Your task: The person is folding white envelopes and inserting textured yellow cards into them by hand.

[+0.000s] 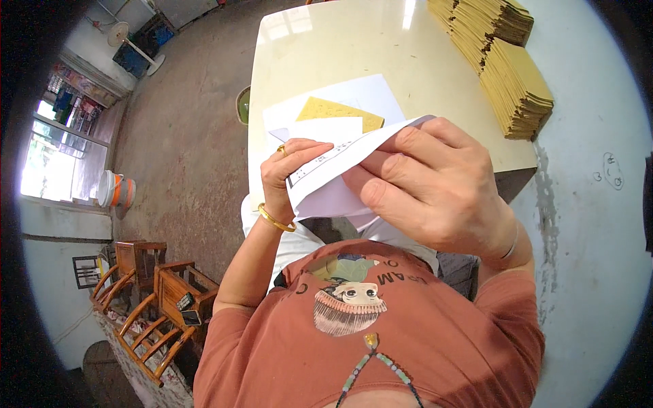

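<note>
Holding a white sheet (333, 180) at frame centre, above the near edge of the cream worktop (320, 54). Left hand (289, 173) pinching the sheet's left edge, fingers curled, ring and bangle visible. Right hand (435, 183) closed over the sheet's right part, fingers pressed on the fold. Behind, flat on the worktop: white papers (354, 95) and a yellow envelope (340, 112). Upper right: stacked yellow envelopes (507, 61). Lower left: wooden chairs (156, 299).

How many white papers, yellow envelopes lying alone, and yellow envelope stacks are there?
White paper held in the left hand and right hand: 1
White sheets on the table: 2
Single yellow envelope: 1
Yellow envelope stacks: 2
Total: 6
</note>
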Motion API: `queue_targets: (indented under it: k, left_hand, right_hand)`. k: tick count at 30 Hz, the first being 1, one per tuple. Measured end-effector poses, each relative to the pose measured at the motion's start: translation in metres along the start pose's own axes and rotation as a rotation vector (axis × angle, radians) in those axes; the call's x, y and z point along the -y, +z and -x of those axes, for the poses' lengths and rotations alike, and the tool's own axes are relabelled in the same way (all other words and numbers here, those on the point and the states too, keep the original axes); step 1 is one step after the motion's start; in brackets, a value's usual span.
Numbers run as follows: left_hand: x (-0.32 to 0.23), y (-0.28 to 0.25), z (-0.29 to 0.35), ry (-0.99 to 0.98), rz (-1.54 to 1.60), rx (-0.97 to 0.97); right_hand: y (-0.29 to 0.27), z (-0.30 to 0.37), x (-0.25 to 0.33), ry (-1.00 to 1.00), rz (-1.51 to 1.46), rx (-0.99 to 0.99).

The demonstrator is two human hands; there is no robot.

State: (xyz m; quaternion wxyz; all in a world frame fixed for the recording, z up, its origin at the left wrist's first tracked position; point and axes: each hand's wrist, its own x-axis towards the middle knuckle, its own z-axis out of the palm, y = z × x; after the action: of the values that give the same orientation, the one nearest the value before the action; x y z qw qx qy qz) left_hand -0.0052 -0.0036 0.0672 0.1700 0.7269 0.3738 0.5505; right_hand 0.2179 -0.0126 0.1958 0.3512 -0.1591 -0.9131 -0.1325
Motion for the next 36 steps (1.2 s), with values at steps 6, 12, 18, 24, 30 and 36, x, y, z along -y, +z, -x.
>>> queue_targets:
  k: [6, 12, 18, 24, 30, 36]
  left_hand:
    - [-0.006, 0.003, 0.005, -0.102, 0.072, -0.023]
    - [0.001, 0.004, 0.003, -0.047, 0.062, -0.048]
    - [-0.002, 0.005, 0.006, -0.075, 0.082, -0.042]
    - [-0.004, 0.005, 0.002, -0.073, -0.005, 0.009]
    - [-0.002, 0.006, 0.002, -0.081, -0.016, 0.002]
    - [-0.005, 0.009, 0.000, -0.095, -0.012, -0.012]
  right_hand:
    - [0.014, 0.005, 0.004, 0.013, 0.046, 0.005]
    - [0.016, 0.005, 0.005, 0.016, 0.024, 0.028]
    - [0.010, 0.001, 0.008, 0.041, 0.018, 0.108]
    - [0.008, 0.003, -0.002, -0.018, 0.030, 0.139]
    - [0.002, -0.005, -0.013, -0.041, -0.074, 0.286]
    - [0.005, -0.016, -0.026, -0.038, -0.262, 0.331]
